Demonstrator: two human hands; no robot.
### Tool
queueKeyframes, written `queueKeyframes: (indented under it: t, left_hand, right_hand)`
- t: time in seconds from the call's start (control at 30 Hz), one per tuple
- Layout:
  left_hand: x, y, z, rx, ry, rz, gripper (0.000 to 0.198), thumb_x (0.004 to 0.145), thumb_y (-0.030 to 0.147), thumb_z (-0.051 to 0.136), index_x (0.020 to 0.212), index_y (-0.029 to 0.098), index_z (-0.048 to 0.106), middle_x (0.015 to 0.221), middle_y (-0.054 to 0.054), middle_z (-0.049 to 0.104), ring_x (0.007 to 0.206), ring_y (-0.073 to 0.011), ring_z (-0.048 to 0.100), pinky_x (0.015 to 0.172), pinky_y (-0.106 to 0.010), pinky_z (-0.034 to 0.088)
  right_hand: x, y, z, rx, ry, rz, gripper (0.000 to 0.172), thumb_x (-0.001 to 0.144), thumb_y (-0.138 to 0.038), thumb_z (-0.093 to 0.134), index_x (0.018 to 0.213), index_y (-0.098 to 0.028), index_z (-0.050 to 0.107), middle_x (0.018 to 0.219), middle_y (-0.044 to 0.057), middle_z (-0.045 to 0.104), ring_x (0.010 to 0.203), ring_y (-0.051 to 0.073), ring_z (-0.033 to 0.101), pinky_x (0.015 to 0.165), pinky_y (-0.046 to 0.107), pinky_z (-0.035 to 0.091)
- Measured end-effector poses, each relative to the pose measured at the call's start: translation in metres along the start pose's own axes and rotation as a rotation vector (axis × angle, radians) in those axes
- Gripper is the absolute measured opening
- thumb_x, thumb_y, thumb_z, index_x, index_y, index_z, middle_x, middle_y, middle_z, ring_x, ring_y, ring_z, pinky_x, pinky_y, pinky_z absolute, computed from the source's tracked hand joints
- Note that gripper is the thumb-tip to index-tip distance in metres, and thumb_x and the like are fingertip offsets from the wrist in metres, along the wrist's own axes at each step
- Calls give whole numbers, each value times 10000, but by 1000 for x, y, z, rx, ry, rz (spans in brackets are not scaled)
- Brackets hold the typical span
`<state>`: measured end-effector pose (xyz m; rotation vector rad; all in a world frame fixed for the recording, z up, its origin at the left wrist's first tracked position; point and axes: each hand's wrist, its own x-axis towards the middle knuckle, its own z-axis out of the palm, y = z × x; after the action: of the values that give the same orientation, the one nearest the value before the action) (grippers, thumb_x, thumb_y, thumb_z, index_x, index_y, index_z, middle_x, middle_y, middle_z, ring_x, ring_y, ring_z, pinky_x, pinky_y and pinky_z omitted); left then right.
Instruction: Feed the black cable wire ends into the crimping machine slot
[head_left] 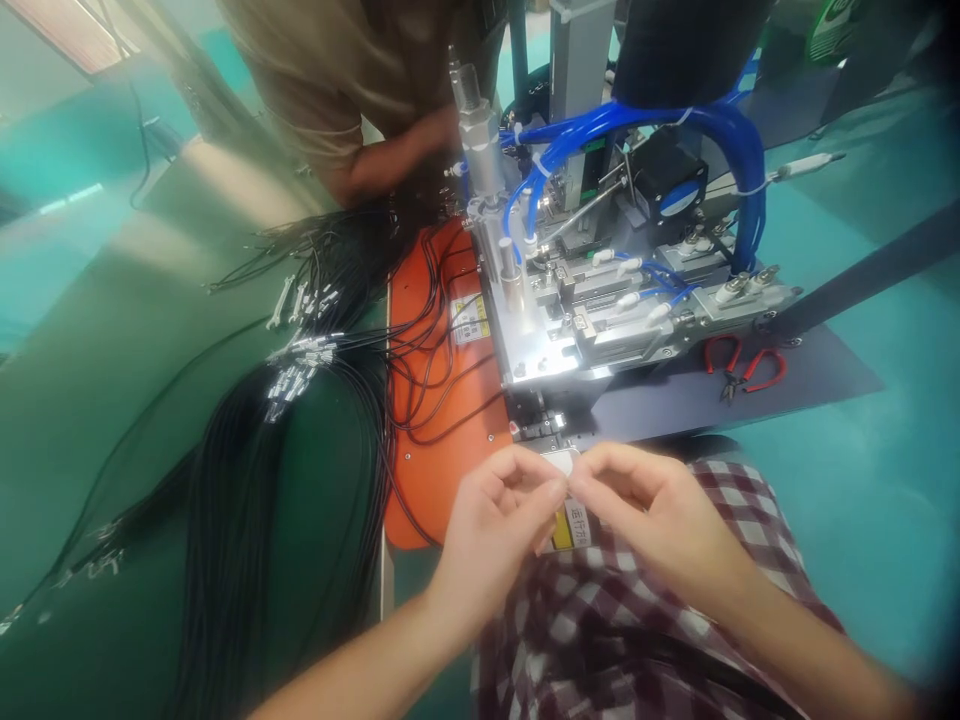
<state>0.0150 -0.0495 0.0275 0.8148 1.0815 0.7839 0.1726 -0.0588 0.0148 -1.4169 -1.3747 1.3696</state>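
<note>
My left hand [502, 515] and my right hand [637, 490] meet at the fingertips, low in the middle of the view. Both are closed in a pinch, thumb against forefinger. Whatever lies between the fingertips is too small and too hidden to name. Just beyond them stands the front of a metal machine [540, 365] with blue air hoses [600, 125]. Its orange base plate [450, 440] lies to the left of my hands, with several thin black cables [427, 370] running across it. Under my hands is a label with yellow and white parts [574, 525].
A large bundle of black cables [232, 500] with silvery ends [292, 380] covers the green table [112, 400] at left. Red-handled pliers [739, 378] lie right of the machine. Behind it, another person's arm [394, 160] reaches in. Checked cloth [750, 510] covers my lap.
</note>
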Motion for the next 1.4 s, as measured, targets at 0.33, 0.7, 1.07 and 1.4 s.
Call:
queueKeyframes:
  t: [0.33,0.7,1.07,1.4]
  left_hand:
    - [11,5,2,-151,-117,-70,176,854,308,619,849,180,499,503,100,348,429,-38,252,458,-186,183]
    - [13,18,12,315,108,56,156,901,302,528,801,193,482,531,63,458,439,-61,399,426,-167,292]
    - [26,22,0,204,-41,-41,162,852,293,586,888,187,468,645,65,501,395,-32,351,369,-151,253]
    - [28,-1,-23,1082,34,688,139,930,145,462,962,174,594,870,-38,584,801,-145,571,726,-262,474]
  right_hand:
    - [16,-9,-8,-12,-60,-31,211,890,-299,513,705,-198,530,544,-48,440,444,95,369,386,213,302]
    - [17,-8,-15,-228,69,-314,184,898,-196,499,717,-197,533,698,-8,526,596,121,491,550,250,393]
    - [29,-8,-21,123,-125,227,256,834,-387,563,681,-192,500,433,-95,327,404,64,272,381,178,198]
    - [42,-5,-18,63,-72,223,235,830,-364,550,688,-181,511,468,-90,338,436,66,276,407,187,203]
